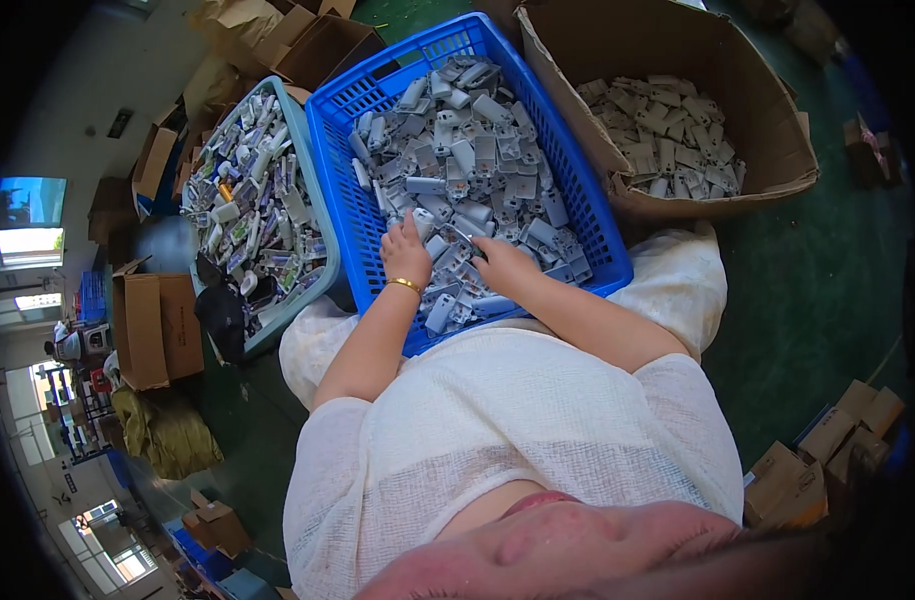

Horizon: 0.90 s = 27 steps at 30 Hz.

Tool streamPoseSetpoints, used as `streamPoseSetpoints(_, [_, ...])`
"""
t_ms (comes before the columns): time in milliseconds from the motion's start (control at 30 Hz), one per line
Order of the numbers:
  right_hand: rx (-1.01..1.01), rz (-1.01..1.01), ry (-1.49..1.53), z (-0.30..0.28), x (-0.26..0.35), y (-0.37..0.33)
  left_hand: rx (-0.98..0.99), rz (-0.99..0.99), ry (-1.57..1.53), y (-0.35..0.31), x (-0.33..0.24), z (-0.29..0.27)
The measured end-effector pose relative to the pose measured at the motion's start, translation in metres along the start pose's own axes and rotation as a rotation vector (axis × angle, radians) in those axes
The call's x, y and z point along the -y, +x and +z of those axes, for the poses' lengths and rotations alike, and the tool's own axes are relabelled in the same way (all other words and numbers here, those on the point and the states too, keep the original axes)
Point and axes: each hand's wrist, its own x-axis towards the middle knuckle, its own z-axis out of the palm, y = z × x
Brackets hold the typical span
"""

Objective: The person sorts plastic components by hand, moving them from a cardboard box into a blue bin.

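My left hand (pixel 407 252), with a gold bangle at the wrist, is closed on a small white plastic housing (pixel 424 222). My right hand (pixel 504 267) grips a slim tool (pixel 477 249) with a dark handle, and its thin shaft points toward the housing. It looks like a screwdriver, though the tip is too small to make out. Both hands are over the near half of a blue plastic basket (pixel 581 195), which stands between my knees. Many loose white and grey plastic housings (pixel 468 155) lie heaped in it.
Left of the basket, a pale blue-green tub (pixel 318 195) holds mixed parts, with a black bag (pixel 221 307) on its near corner. On the right stands an open cardboard box (pixel 748 110) with more white pieces (pixel 668 130). Further cartons (pixel 158 325) and a yellowish sack (pixel 166 432) sit at the left.
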Motion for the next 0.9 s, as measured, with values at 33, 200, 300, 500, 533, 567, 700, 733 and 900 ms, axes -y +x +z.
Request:
streamPoseSetpoints(33, [0.028,0.006,0.006,0.003,-0.007,0.000,0.026,-0.068,-0.032,0.003,0.000,0.003])
streamPoseSetpoints(200, [0.191,0.103,0.012,-0.002,0.012,0.006,0.608,-0.567,-0.886,0.043,0.017,0.012])
streamPoseSetpoints(300, [0.196,0.122,0.015,0.002,-0.001,0.006,0.800,-0.337,-1.701,0.074,-0.047,-0.069])
streamPoseSetpoints(500, [0.183,0.155,0.106,-0.003,-0.004,0.007,0.703,0.154,-2.211,0.101,-0.111,-0.153])
streamPoseSetpoints(533, [0.152,0.155,0.091,0.000,-0.005,0.007,0.497,0.013,-2.036,0.104,-0.103,-0.130])
streamPoseSetpoints(567, [0.121,0.161,0.075,0.003,-0.008,0.008,0.307,-0.118,-1.848,0.106,-0.093,-0.099])
streamPoseSetpoints(700, [0.026,0.251,0.381,0.020,-0.024,0.019,0.206,-0.286,-0.678,0.074,-0.012,0.046])
streamPoseSetpoints(733, [0.028,0.261,0.383,0.023,-0.028,0.021,0.343,-0.235,-0.541,0.060,0.002,0.069])
streamPoseSetpoints(900, [0.046,0.388,0.696,0.025,-0.031,0.023,0.617,-0.049,-0.193,0.017,0.016,0.110])
